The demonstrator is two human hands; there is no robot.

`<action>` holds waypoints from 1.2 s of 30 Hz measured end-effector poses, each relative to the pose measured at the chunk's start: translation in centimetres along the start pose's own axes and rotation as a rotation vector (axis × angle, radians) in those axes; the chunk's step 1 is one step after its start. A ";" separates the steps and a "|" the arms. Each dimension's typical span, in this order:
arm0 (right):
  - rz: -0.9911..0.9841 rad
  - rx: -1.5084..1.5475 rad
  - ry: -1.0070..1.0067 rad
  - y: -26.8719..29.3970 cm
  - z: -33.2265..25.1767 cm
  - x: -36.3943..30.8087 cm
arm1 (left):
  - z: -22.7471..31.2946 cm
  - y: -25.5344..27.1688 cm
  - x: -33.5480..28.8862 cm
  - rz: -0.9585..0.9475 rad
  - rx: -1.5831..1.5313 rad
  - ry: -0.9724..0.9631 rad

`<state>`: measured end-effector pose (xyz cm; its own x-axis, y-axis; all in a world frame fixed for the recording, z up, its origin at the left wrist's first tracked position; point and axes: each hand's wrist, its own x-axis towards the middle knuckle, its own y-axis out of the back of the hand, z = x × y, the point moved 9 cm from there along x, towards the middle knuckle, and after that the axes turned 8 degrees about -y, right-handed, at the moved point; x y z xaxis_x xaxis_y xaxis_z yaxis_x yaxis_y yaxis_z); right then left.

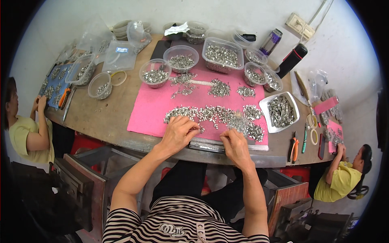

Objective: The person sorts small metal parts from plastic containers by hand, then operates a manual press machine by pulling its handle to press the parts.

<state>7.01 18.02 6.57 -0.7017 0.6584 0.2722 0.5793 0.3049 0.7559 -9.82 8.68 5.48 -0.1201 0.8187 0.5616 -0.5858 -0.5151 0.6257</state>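
Many small silvery metal pieces (219, 112) lie in a loose band along the front of a pink mat (148, 107). At the left part of this band, my left hand (178, 133) is closed, its thumb and fingertips together beside a few pieces. My right hand (237, 149) is closed too, in a pinch above the right part of a flat metal bar (208, 146) at the mat's front edge. Whatever either hand pinches is too small to make out. Finer silvery pieces (239, 121) are heaped just beyond my right hand.
Clear tubs of metal pieces (221, 58) stand behind the mat. A white dish (279, 111), orange-handled pliers (293, 148) and a green-handled tool (304, 139) are at right. Two people in yellow tops (32, 137) work at either side. A dark bottle (291, 60) stands back right.
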 end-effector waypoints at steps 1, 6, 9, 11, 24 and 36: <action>0.011 0.092 -0.016 0.1 -0.6 -0.4 | 0.6 0.0 0.0 -0.005 0.142 -0.053; -0.002 0.189 0.020 -1.5 -2.3 -2.1 | -0.3 -1.2 0.1 -0.014 0.125 -0.027; 0.029 0.196 0.010 -1.7 -2.2 -2.5 | -0.2 -1.1 -0.1 -0.019 0.087 -0.021; 0.052 0.202 0.015 -1.8 -2.2 -2.6 | -0.2 -0.9 -0.4 -0.031 0.055 -0.001; 0.130 0.072 0.078 -1.6 -3.2 -3.1 | -0.3 0.3 -1.9 0.025 0.159 -0.004; 0.051 -0.064 0.087 -4.8 -1.4 3.3 | 0.0 -0.2 -1.4 -0.092 0.229 -0.044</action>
<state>1.36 17.73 4.71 -0.7069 0.6090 0.3597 0.5893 0.2259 0.7757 -9.52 7.63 4.58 -0.0367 0.8557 0.5161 -0.3956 -0.4867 0.7789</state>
